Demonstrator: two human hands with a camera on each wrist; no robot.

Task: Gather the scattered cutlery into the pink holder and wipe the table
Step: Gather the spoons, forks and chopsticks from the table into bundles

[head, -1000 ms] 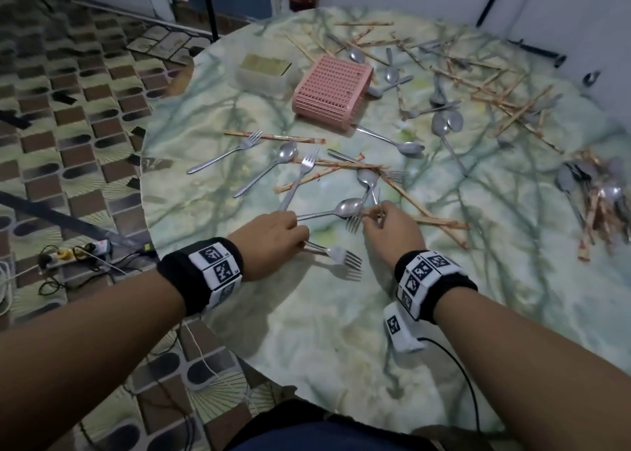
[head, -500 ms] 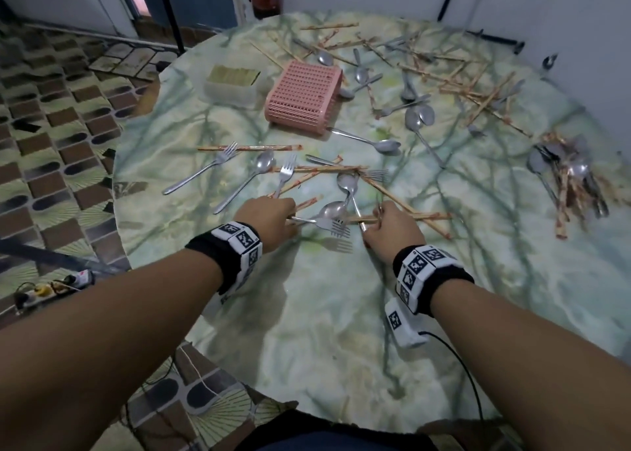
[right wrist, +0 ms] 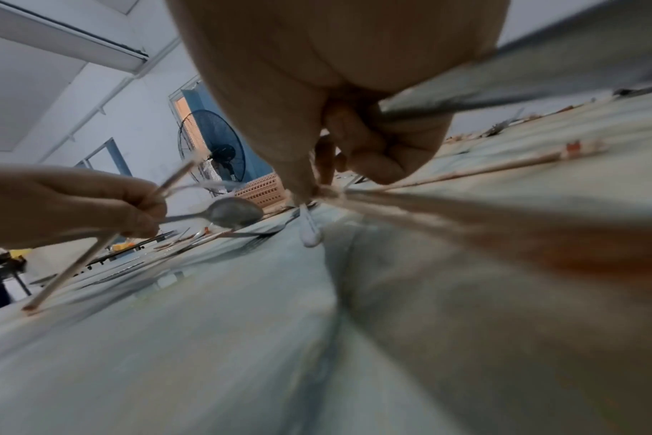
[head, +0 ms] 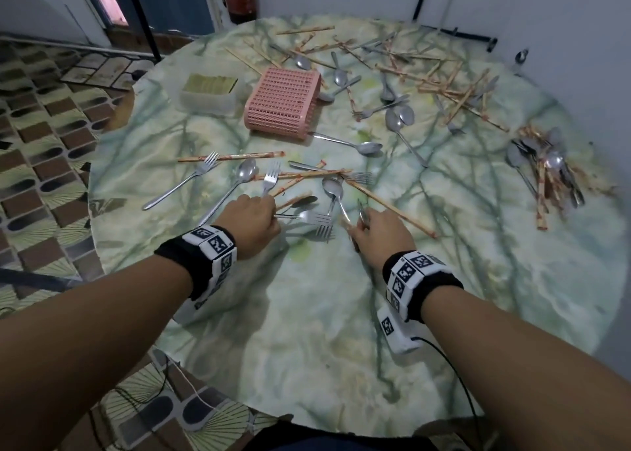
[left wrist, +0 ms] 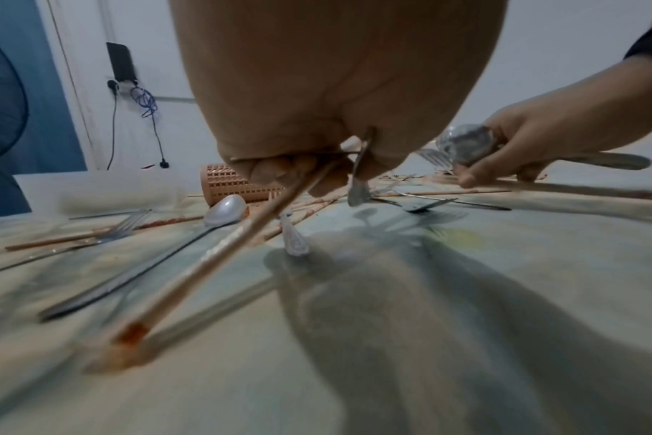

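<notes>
The pink holder [head: 283,106] lies on its side at the far middle of the marbled table [head: 307,331]. Forks, spoons and stained chopsticks lie scattered in front of it. My left hand [head: 273,211] grips a small bundle: a fork [head: 312,217], a spoon [head: 302,200] and a chopstick [left wrist: 242,235] whose far end touches the table. Just to its right, my right hand [head: 358,222] holds a spoon [left wrist: 466,144], a metal handle [right wrist: 466,97] and a long chopstick [head: 392,208]. A loose spoon [head: 333,187] lies between the hands.
A translucent box [head: 208,92] stands left of the holder. A heap of spoons and chopsticks [head: 546,177] lies at the right edge, with more cutlery across the far side [head: 409,75]. Cables run over the tiled floor [head: 41,164] on the left.
My left hand has gathered the fork and spoon with a chopstick and raised them off the table. My right hand has picked up a spoon beside its chopstick.
</notes>
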